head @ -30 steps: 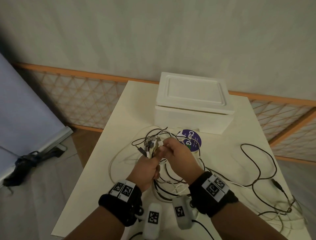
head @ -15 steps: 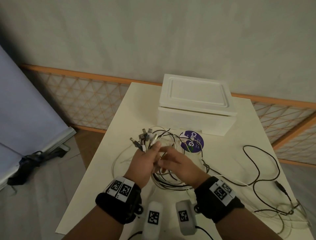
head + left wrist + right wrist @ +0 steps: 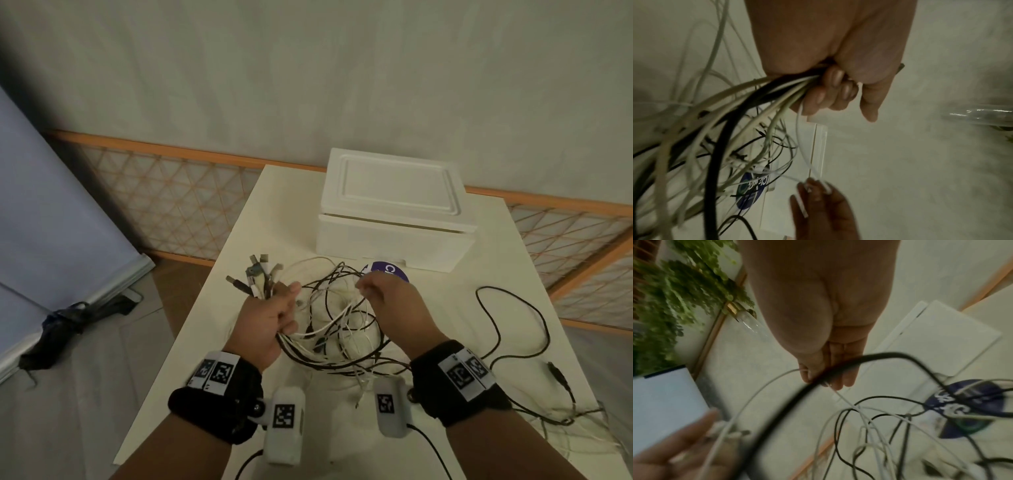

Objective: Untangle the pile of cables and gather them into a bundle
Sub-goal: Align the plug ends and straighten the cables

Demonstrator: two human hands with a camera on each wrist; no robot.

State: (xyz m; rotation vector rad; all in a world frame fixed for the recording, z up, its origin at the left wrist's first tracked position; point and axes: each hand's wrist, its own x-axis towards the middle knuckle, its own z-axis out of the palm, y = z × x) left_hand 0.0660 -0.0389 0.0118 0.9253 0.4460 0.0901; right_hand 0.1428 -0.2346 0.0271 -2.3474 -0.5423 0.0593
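Since earlier, the right hand (image 3: pixel 394 298) is drawn rightward, pinching a white cable (image 3: pixel 764 386); cable ends (image 3: pixel 257 277) are gripped in the left hand's (image 3: pixel 269 318) curled fingers.

A tangle of thin black and white cables (image 3: pixel 337 329) is held above the desk (image 3: pixel 239 236) — plug ends (image 3: pixel 257 277) fanned upward at one side, loops hanging slack; another black cable (image 3: pixel 513 329) lies apart.

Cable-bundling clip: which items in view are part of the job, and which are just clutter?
Job:
- cable bunch, gripped by left hand
- thin white cable, pinched by right hand
- loose black cable on table

Clutter:
- white foam box
- purple sticker
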